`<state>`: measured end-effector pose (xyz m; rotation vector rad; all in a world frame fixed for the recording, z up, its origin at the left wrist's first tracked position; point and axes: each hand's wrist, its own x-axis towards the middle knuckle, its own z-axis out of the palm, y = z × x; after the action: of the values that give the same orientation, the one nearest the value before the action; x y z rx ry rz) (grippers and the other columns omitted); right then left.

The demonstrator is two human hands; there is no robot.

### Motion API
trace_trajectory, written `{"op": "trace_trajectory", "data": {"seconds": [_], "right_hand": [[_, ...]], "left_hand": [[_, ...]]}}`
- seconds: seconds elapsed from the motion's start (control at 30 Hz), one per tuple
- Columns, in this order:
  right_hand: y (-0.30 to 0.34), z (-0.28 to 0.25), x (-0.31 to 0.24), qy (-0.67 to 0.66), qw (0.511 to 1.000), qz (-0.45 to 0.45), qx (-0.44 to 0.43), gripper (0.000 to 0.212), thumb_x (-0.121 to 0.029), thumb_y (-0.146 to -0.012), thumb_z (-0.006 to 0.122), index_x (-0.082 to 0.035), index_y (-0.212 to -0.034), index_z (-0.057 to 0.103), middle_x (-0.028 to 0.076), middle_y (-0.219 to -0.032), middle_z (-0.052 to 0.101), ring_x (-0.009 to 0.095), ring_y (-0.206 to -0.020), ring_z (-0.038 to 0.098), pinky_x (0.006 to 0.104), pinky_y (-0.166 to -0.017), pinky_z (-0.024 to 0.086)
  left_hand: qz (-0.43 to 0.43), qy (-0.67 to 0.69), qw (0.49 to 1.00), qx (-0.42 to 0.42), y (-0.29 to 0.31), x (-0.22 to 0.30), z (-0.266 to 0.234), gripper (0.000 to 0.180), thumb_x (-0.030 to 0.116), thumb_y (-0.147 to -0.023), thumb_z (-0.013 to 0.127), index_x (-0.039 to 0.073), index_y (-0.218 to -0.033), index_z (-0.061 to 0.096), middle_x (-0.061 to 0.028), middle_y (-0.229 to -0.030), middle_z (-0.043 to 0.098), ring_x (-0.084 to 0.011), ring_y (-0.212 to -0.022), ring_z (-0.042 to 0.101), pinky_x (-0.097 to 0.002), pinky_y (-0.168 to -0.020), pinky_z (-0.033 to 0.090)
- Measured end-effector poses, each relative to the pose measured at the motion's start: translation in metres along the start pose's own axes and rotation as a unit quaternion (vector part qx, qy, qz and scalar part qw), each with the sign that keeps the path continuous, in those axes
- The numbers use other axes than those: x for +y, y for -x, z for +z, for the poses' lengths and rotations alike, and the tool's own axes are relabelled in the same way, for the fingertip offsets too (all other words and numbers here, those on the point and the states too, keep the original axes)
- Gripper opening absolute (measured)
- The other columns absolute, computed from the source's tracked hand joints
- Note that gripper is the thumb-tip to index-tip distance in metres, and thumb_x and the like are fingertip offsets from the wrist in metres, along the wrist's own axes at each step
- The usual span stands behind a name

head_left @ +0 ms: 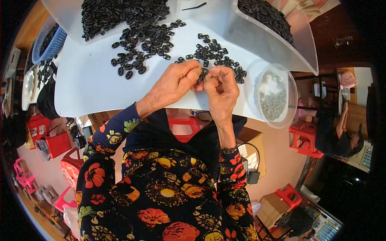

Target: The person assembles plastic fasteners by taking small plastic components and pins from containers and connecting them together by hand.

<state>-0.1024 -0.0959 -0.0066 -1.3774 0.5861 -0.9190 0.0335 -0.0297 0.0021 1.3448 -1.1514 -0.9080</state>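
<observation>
My left hand (173, 82) and my right hand (221, 90) meet over the near part of a white table (84, 90). Pinched between their fingertips is a small black plastic piece (204, 72), mostly covered by the fingers. Beyond my left hand lie loose black oval pieces (128, 64) with two holes each, spreading from a larger heap. Just past my fingers is a scatter of smaller black rectangular pieces (211, 50), also with holes. To the right of my right hand stands a clear round bowl (292, 94) holding many tiny silvery parts, too small to tell exactly.
Two translucent bins with black pieces stand at the back, one left (64, 14) and one right (251, 36). A blue basket (57, 44) sits far left. A thin black stick (194, 7) lies between the bins. Red stools (183, 127) and another person (337, 136) are around the table.
</observation>
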Motion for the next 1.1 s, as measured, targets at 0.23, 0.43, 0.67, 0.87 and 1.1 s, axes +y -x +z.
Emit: {"op": "trace_trajectory", "data": {"seconds": [0.23,0.43,0.67,0.87,1.1], "right_hand": [[0.0,0.0,0.0,0.001,1.0,-0.005,-0.004,0.016,0.009,-0.087,0.052,0.0,-0.1,0.049,0.003,-0.083,0.054,0.009,-0.066,0.061,0.0212,-0.06,0.049],[0.0,-0.003,-0.001,0.042,0.998,0.014,-0.045,0.028,0.009,-0.083,0.057,0.001,-0.11,0.053,0.001,-0.085,0.055,0.007,-0.076,0.058,0.022,-0.069,0.05],[-0.001,-0.001,0.004,-0.006,0.998,0.011,-0.069,0.035,0.007,-0.078,0.064,0.0,-0.112,0.055,0.001,-0.089,0.058,0.006,-0.077,0.056,0.0224,-0.07,0.05],[-0.007,-0.011,0.002,0.193,0.974,-0.071,-0.094,0.035,0.005,-0.074,0.068,0.0,-0.106,0.056,0.006,-0.084,0.059,0.011,-0.072,0.058,0.0262,-0.065,0.052],[-0.01,-0.014,0.0,0.213,0.966,-0.089,-0.116,0.033,0.002,-0.072,0.072,-0.001,-0.1,0.055,0.008,-0.077,0.058,0.016,-0.068,0.059,0.0282,-0.063,0.051]], "left_hand": [[-0.004,-0.039,0.999,0.001,0.0,0.0,0.002,0.021,0.015,-0.094,0.044,-0.001,-0.081,0.047,-0.0058,-0.061,0.049,-0.0106,-0.056,0.044,-0.0283,-0.053,0.04],[0.002,-0.03,0.999,0.016,0.0,-0.012,0.003,0.023,0.017,-0.095,0.043,0.001,-0.08,0.046,-0.004,-0.061,0.044,-0.0097,-0.056,0.039,-0.0289,-0.05,0.038],[0.003,-0.012,1.0,0.005,0.001,-0.009,0.001,0.025,0.02,-0.096,0.042,0.001,-0.08,0.045,-0.0048,-0.06,0.041,-0.0105,-0.057,0.039,-0.0292,-0.052,0.038],[0.007,-0.054,0.998,-0.017,-0.001,-0.008,-0.001,0.026,0.019,-0.094,0.043,-0.002,-0.08,0.045,-0.0112,-0.061,0.045,-0.0167,-0.056,0.04,-0.0326,-0.054,0.039],[0.006,-0.085,0.995,-0.047,-0.004,-0.001,-0.005,0.023,0.016,-0.092,0.043,-0.002,-0.078,0.045,-0.0137,-0.06,0.045,-0.021,-0.054,0.041,-0.0352,-0.054,0.039]]}}
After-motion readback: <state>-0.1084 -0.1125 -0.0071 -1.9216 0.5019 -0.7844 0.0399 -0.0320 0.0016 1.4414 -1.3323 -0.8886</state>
